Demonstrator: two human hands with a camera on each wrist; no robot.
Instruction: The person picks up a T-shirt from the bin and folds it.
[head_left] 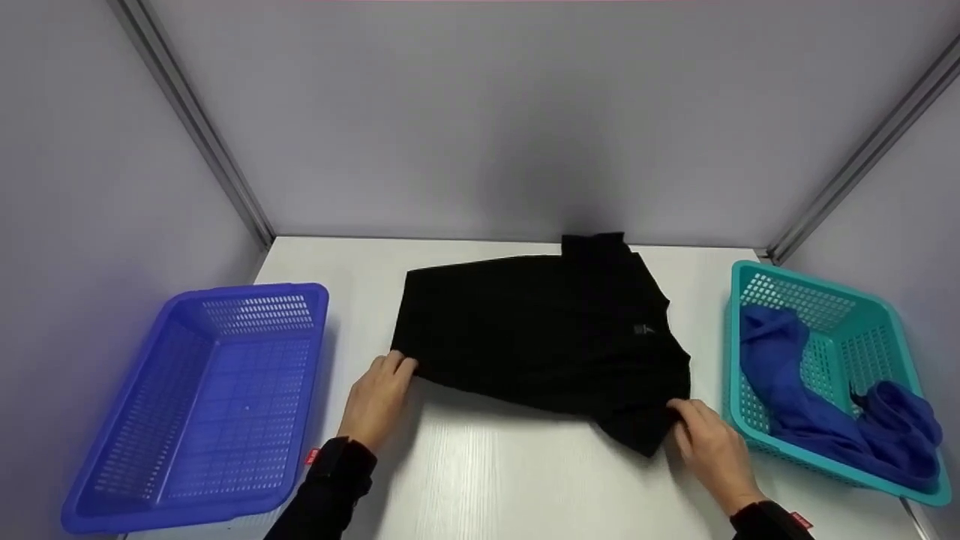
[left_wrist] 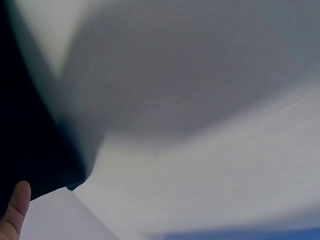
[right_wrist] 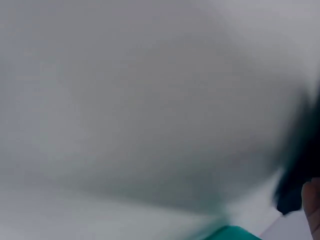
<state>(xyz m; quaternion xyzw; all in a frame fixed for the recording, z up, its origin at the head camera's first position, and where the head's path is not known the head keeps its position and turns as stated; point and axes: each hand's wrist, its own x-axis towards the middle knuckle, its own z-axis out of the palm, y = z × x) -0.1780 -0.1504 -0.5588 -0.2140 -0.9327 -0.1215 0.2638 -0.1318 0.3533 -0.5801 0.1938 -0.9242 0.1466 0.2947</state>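
Observation:
A black short-sleeved shirt (head_left: 517,330) is spread sideways over the white table, its neck end to the right and a small grey print near it. At the near corner of its hem, on the left, my left hand (head_left: 379,397) pinches the cloth. My right hand (head_left: 712,450) grips the shirt by the near shoulder, just above the sleeve that points toward me. In the left wrist view, the thumb (left_wrist: 18,207) lies against the dark cloth, whose near edge hangs above the tabletop. Cloth and one fingertip (right_wrist: 311,205) show at the right wrist view's edge.
On the left stands a blue plastic basket (head_left: 300,420) with perforated sides. A teal basket (head_left: 814,277) at the right holds bunched blue cloth (head_left: 802,405), partly draped over its near rim. Grey panels (head_left: 480,112) wall the white table (head_left: 480,480) at the back and sides.

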